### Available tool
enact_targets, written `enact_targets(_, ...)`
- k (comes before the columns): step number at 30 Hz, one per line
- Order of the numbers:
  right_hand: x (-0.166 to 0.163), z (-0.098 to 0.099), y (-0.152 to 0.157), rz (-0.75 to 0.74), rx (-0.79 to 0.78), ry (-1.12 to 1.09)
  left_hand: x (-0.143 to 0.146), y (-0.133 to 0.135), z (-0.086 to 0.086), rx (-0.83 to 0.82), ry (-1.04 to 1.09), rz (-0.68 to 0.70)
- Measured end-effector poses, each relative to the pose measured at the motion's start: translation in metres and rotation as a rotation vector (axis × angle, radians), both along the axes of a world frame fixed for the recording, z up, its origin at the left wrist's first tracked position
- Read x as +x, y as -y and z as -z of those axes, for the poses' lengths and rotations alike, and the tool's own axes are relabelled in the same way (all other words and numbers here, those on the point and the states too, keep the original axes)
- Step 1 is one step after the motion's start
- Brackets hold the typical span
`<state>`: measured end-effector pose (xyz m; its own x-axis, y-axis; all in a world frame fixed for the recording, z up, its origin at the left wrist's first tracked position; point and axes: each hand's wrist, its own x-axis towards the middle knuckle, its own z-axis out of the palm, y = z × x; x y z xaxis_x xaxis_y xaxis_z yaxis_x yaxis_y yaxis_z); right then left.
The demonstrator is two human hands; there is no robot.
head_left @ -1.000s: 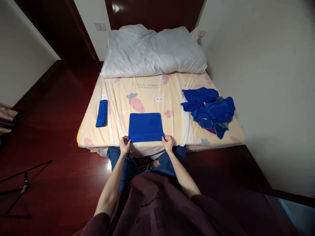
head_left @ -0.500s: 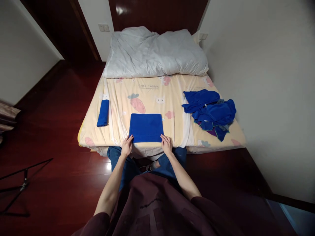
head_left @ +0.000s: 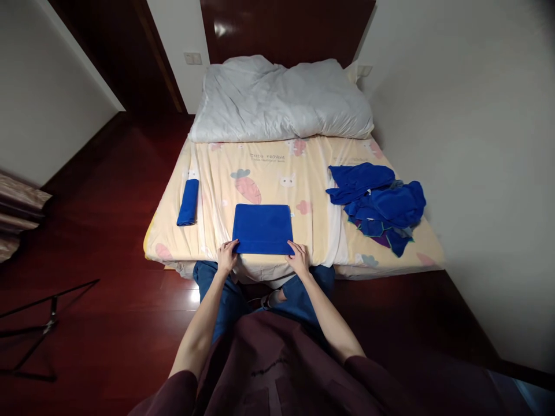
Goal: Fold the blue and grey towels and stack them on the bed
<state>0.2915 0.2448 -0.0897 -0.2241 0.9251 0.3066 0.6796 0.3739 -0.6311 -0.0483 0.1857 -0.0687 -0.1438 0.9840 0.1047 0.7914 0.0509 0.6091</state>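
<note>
A blue towel (head_left: pixel 262 225), folded into a flat rectangle, lies on the bed's near edge in front of me. A crease runs across it close to its near edge. My left hand (head_left: pixel 228 256) pinches the near left corner, fingertips over the cloth. At the near right corner, my right hand (head_left: pixel 298 258) has its thumb and fingers closed on the towel in the same way. To the left rests a narrow folded blue towel (head_left: pixel 188 202). On the right is a crumpled pile of blue towels (head_left: pixel 377 202), with a bit of purple cloth showing underneath.
The bed (head_left: pixel 212 219) has a cream sheet with carrot and rabbit prints. A bunched pale grey quilt (head_left: pixel 281 104) lies against the headboard (head_left: pixel 286 29). A black tripod leg (head_left: pixel 52 312) stands on the floor at left, and a wall (head_left: pixel 477 173) borders the right side.
My fingers have closed in more on the towel's near corners. The towel stays in place on the bed; the view has shifted slightly.
</note>
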Motion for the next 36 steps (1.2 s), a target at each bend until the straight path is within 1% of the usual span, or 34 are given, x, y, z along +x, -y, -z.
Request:
enact_targets(3, -0.004, 0.004, -0.003, 0.012, -0.002, -0.017, -0.005, -0.006, 0.001, 0.006, 0.080, -0.051)
enact_targets(6, -0.003, 0.003, -0.004, 0.030, 0.005, -0.067, -0.009, -0.010, 0.004, 0.050, 0.231, -0.097)
enact_targets(9, 0.001, 0.001, -0.008, 0.055, -0.002, -0.143, -0.014, -0.011, 0.008, 0.083, 0.375, -0.111)
enact_targets(11, 0.005, 0.000, -0.013, 0.070, -0.028, -0.191, -0.017, -0.012, 0.011, 0.088, 0.423, -0.116)
enact_targets(15, 0.012, 0.001, -0.021, 0.087, -0.107, -0.269, -0.021, -0.014, 0.013, 0.087, 0.468, -0.101)
enact_targets(19, 0.013, 0.008, -0.026, 0.101, -0.152, -0.384, -0.023, -0.015, 0.009, 0.087, 0.497, -0.086)
enact_targets(24, 0.010, 0.015, -0.029, 0.245, -0.236, -0.454, -0.022, -0.012, 0.003, 0.089, 0.487, -0.126)
enact_targets(26, 0.010, 0.015, -0.029, 0.263, -0.240, -0.479, -0.022, -0.011, 0.001, 0.082, 0.484, -0.156)
enact_targets(30, 0.009, 0.014, -0.028, 0.252, -0.243, -0.493, -0.021, -0.010, 0.002, 0.055, 0.483, -0.217)
enact_targets(36, 0.008, 0.014, -0.026, 0.265, -0.234, -0.477, -0.022, -0.010, 0.007, 0.048, 0.465, -0.248)
